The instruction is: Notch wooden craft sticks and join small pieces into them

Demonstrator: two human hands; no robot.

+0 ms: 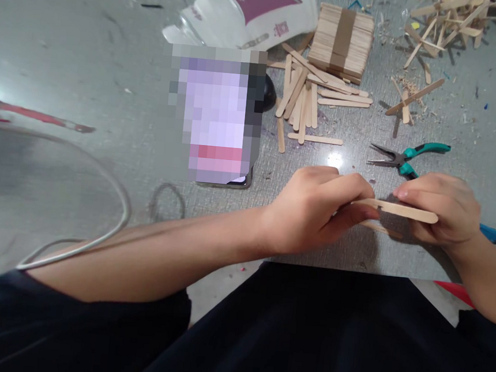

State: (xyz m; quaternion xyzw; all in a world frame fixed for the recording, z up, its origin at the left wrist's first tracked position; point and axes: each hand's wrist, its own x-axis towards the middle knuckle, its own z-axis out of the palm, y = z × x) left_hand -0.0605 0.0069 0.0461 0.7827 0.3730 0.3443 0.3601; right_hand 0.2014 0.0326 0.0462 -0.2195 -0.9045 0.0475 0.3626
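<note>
My left hand [324, 207] is closed, its thumb and fingers pinching one end of a wooden craft stick [411, 212]. A small dark nick shows on the stick close to my left fingertips. My right hand [446, 206] is curled just behind the stick's free end; what its fingers hold, if anything, is hidden. From behind the right wrist sticks out a blue tool handle with a dark end [491, 233]; I cannot tell whether the hand grips it. Needle-nose pliers [400, 157] with teal handles lie open beyond the right hand. Below the held stick another craft stick [385, 229] shows partly.
Loose craft sticks [301, 98] and a banded bundle [360, 42] lie ahead, beside a plastic bag [272, 8]. Sticks joined crosswise [414, 99] and a pile of sticks [457, 22] are far right. A blurred-out phone [219, 120] and a white cable [117, 186] are left.
</note>
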